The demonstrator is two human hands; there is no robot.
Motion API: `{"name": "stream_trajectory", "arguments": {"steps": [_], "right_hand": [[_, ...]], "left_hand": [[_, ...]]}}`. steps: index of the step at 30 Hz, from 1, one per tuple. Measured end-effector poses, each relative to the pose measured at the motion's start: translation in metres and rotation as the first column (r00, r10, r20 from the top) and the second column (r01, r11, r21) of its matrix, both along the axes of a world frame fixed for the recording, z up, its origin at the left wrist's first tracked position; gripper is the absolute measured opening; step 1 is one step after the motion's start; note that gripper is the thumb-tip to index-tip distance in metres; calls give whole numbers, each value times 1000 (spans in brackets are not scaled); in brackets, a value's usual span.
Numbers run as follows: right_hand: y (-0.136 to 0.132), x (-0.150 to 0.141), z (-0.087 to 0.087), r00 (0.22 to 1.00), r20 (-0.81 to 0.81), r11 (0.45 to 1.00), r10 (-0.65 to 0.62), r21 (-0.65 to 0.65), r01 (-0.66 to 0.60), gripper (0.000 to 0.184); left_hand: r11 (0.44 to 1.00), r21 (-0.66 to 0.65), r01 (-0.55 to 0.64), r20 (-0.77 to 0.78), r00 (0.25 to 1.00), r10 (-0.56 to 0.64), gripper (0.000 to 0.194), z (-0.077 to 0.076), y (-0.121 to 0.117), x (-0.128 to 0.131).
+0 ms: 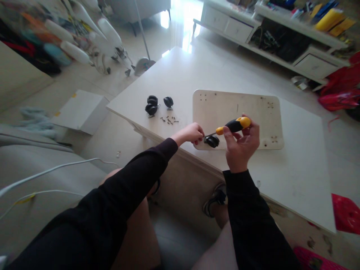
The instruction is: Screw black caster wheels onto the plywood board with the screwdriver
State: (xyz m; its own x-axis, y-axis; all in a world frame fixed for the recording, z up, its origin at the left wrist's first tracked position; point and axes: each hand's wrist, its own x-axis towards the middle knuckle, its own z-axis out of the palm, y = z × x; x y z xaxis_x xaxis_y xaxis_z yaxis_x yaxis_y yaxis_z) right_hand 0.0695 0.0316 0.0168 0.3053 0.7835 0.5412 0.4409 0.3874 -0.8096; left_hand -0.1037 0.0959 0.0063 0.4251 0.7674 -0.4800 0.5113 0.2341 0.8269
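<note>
My right hand [242, 144] is wrapped round the yellow and black handle of a screwdriver [234, 125]. Its shaft slants down to the left, and the tip meets the mounting plate of a black caster wheel [212, 141]. That caster sits at the near left corner of a pale board [236, 108] with rounded corners. My left hand [192, 133] is closed beside the caster plate, fingertips at the screwdriver's tip; whatever they pinch is hidden. Holes show at the board's other corners.
On the white table [303, 168], left of the board, lie more black casters [152, 105] and several small screws [169, 120]. A white box [80, 110] rests on the floor at left. Beyond the table stands a white cabinet [225, 22]. Red plastic stools or bags [347, 213] are at right.
</note>
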Motion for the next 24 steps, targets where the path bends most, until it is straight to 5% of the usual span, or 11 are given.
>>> {"name": "stream_trajectory", "arguments": {"steps": [9,24], "right_hand": [[-3,3,0,998,48,993,46,110,-51,63],[-6,6,6,986,135,978,-97,197,69,50]], "left_hand": [[998,-48,-44,62,997,47,22,-3,-1,1],[986,-149,-71,119,989,89,23,-6,0,2]]}}
